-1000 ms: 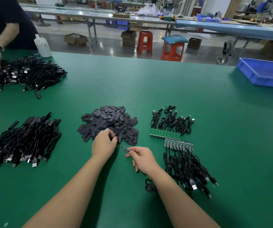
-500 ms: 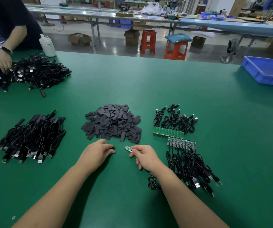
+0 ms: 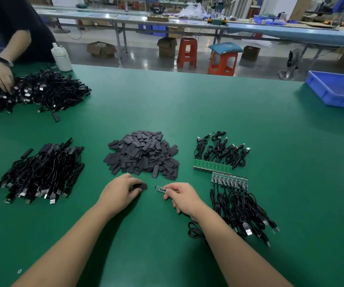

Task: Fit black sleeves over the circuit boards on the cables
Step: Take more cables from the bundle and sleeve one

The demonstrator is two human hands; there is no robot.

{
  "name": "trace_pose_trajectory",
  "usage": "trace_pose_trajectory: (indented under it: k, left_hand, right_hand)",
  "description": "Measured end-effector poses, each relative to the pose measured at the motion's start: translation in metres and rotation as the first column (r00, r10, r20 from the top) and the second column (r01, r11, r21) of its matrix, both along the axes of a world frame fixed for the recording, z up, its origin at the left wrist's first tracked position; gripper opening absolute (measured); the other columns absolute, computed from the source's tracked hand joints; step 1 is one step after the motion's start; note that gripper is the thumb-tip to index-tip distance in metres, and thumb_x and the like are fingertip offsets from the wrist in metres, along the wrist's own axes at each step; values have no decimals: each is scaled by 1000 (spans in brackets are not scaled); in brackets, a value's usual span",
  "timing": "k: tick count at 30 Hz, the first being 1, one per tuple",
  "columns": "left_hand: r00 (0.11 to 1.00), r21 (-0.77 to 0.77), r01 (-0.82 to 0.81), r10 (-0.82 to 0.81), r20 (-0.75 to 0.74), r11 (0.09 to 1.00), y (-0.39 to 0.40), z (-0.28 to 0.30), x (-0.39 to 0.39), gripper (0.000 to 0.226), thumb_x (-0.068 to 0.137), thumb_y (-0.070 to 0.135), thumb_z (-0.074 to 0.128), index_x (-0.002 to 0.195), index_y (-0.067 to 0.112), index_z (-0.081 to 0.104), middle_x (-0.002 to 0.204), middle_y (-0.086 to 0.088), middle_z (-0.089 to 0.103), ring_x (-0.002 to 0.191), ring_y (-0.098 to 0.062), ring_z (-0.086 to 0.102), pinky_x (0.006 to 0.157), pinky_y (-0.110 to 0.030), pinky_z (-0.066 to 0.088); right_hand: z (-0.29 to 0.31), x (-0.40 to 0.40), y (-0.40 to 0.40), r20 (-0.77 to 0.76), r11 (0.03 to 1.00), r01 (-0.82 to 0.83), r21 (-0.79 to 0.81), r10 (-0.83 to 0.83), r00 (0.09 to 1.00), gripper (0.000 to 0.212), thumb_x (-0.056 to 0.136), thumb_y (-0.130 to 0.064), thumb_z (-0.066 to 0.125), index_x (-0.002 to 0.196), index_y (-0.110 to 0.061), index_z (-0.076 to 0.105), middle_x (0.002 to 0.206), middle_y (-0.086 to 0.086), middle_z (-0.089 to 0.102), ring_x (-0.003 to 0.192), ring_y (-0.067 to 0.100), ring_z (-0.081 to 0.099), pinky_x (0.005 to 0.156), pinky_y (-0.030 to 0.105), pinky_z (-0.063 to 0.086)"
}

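My left hand (image 3: 119, 192) pinches one flat black sleeve (image 3: 142, 186), its open end facing right. Just to its right, my right hand (image 3: 182, 196) pinches a small circuit board (image 3: 160, 188) by its cable end; the board points left at the sleeve, a short gap apart. The board's black cable (image 3: 195, 232) loops under my right wrist. A heap of black sleeves (image 3: 143, 154) lies just beyond both hands. To the right lie two rows of bare boards (image 3: 228, 179) with their coiled cables (image 3: 239, 208).
A pile of sleeved cables (image 3: 40, 172) lies at the left. Another person's hand (image 3: 0, 76) rests on a big cable heap (image 3: 40, 92) at far left, beside a white bottle (image 3: 61, 56). A blue bin (image 3: 337, 90) stands at the far right on the green table (image 3: 208, 108).
My left hand has drawn back from the sleeve heap with one sleeve, now held out toward the board. My right hand has kept its grip on the board.
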State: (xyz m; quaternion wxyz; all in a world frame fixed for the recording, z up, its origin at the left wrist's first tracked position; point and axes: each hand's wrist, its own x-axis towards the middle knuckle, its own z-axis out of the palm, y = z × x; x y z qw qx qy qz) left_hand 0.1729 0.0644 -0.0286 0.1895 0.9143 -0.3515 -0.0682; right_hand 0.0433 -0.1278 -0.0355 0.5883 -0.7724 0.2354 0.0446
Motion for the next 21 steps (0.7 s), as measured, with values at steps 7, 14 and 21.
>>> trace_pose_trajectory:
  k: [7, 14, 21]
  left_hand:
    - [973, -343, -59, -23, -229, 937, -2, -1, -16, 21, 84, 19, 76, 102, 30, 77, 87, 19, 69, 80, 7, 58, 68, -4, 40]
    - [967, -358, -81, -14, -255, 930, -5, 1, -24, 19, 85, 21, 76, 101, 31, 77, 85, 20, 71, 78, 9, 59, 68, -6, 41]
    - [983, -305, 24, -79, -168, 952, -5, 3, -24, 24, 87, 22, 74, 110, 28, 75, 97, 17, 71, 86, 6, 60, 76, -2, 39]
  right_hand:
    - [-1, 1, -1, 0, 1000, -6, 16, 6, 1000, 21, 100, -16, 52, 113, -24, 67, 82, -10, 73, 51, 10, 47, 46, 26, 44]
    - [-1, 1, 1, 9, 999, -7, 45, 7, 1000, 19, 100, -16, 52, 105, -24, 68, 78, -9, 72, 45, 9, 44, 43, 25, 41]
    - [1, -1, 0, 6, 998, -24, 54, 24, 1000, 19, 102, -15, 51, 107, -20, 68, 72, -10, 70, 42, 8, 42, 43, 24, 40]
